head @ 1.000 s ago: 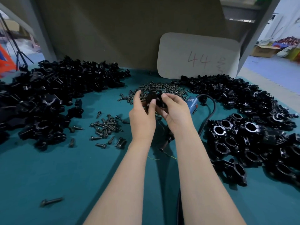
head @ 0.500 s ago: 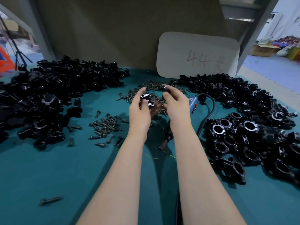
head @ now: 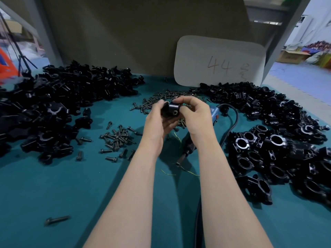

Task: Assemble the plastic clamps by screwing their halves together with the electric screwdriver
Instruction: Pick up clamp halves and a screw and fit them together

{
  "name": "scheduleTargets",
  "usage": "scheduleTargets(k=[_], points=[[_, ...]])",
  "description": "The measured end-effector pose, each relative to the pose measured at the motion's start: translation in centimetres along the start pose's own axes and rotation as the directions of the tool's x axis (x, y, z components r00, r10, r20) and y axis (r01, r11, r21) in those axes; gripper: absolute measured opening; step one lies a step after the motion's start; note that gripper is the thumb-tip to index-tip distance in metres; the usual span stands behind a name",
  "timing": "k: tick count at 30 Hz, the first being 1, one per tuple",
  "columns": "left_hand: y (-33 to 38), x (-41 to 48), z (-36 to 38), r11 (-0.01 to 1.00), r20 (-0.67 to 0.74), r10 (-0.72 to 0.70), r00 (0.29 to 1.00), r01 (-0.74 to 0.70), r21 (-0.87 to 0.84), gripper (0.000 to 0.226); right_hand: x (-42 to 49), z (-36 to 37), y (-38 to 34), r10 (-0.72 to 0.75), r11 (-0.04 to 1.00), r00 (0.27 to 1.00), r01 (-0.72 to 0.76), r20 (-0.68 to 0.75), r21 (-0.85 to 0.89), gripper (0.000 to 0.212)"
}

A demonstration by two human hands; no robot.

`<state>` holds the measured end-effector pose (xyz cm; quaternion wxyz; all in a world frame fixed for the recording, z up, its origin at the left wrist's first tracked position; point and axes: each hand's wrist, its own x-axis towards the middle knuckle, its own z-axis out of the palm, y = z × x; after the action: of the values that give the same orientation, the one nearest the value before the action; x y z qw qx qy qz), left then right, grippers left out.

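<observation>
Two hands are gripping one black clamp (head: 171, 109) over table (head: 53, 185) centre, left hand (head: 157, 122) cupping, right hand (head: 195, 117) pinching. The electric screwdriver (head: 185, 153) is lying half hidden beneath them.

There is only one view: a wide-angle camera on the person's head, at the near edge of the table (head: 53, 185) and close above it. It faces forward and down toward the far edge and the back wall (head: 116, 33).

Both forearms reach forward, left hand (head: 157, 122) and right hand (head: 198, 117) meeting, fingers (head: 187, 100) curled round one clamp (head: 171, 110).
</observation>
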<state>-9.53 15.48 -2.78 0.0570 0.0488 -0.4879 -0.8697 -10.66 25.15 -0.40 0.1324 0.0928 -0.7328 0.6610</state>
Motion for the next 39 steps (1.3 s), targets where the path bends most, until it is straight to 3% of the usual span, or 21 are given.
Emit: scheduleTargets(k=[5, 10, 13, 21, 29, 39], points=[[-0.8, -0.2, 0.1, 0.919, 0.084, 0.129, 0.988, -0.150, 0.366, 0.010, 0.2, 0.0, 0.3, 0.067, 0.994, 0.998, -0.069, 0.015, 0.083, 0.047], [-1.0, -0.3, 0.1, 0.861, 0.063, 0.156, 0.986, -0.167, 0.479, 0.007, 0.3, 0.4, 0.2, 0.068, 0.998, 0.998, -0.068, -0.015, -0.012, 0.017], [-1.2, -0.2, 0.0, 0.822, 0.023, 0.226, 0.974, -0.203, 0.532, 0.006, 0.3, 0.5, 0.3, 0.053, 0.991, 0.998, -0.050, 0.018, -0.126, 0.019], [-1.0, -0.3, 0.1, 0.881, 0.007, 0.215, 0.977, -0.197, 0.430, 0.027, 0.2, -0.3, 0.2, 0.049, 0.998, 0.997, -0.051, 0.053, 0.037, 0.031], [-0.9, -0.3, 0.2, 0.888, 0.009, 0.198, 0.980, -0.184, 0.422, 0.027, 0.2, -0.3, 0.4, 0.061, 0.998, 0.991, -0.056, 0.118, -0.041, 0.033], [-0.9, -0.3, 0.0, 0.880, -0.019, 0.237, 0.971, -0.206, 0.428, 0.025, 0.3, 0.2, 0.5, 0.095, 0.994, 0.992, -0.090, 0.080, -0.063, 0.031]])
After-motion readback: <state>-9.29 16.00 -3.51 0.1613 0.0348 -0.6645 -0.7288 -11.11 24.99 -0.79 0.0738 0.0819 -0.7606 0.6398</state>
